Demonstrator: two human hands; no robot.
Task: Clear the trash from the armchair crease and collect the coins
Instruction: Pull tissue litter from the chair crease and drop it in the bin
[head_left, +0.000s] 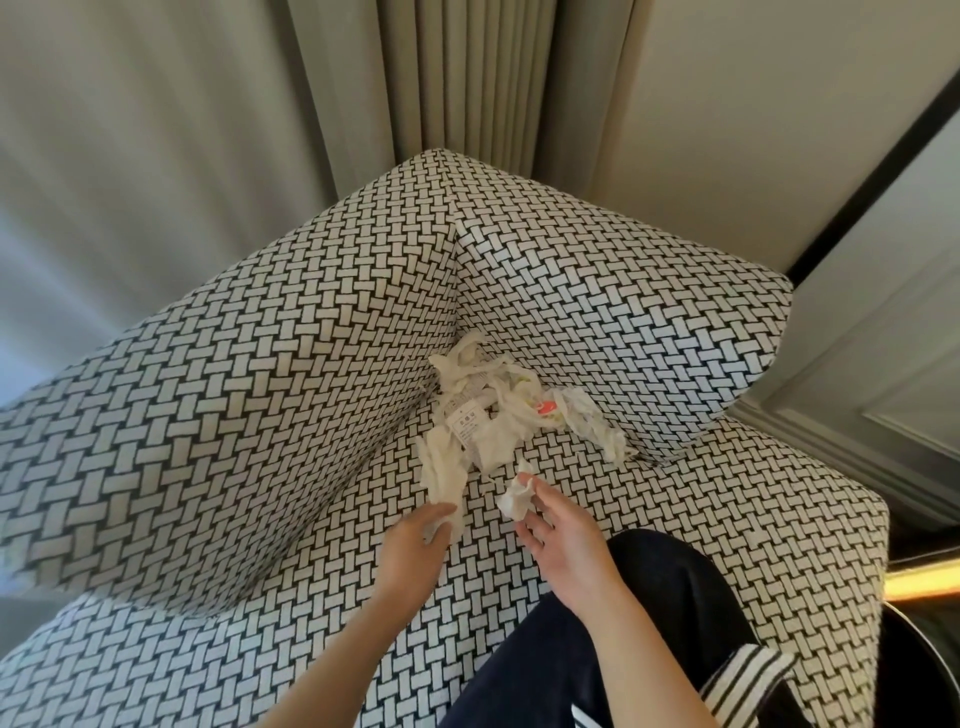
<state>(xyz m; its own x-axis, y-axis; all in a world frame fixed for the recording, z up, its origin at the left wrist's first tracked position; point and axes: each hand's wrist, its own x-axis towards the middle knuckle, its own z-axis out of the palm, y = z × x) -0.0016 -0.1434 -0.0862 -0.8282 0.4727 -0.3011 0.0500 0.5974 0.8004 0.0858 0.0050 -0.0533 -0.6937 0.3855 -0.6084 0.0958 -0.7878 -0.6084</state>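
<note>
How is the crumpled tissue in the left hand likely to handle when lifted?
Probably floppy: the tissue is crumpled into soft folds in the left hand. Likely very light, being thin paper. Unlikely to roll, given its irregular shape.

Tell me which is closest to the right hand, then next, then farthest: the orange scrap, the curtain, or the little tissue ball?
1. little tissue ball, pinched in the right hand.
2. orange scrap, in the trash pile ahead.
3. curtain, behind the armchair.
</note>
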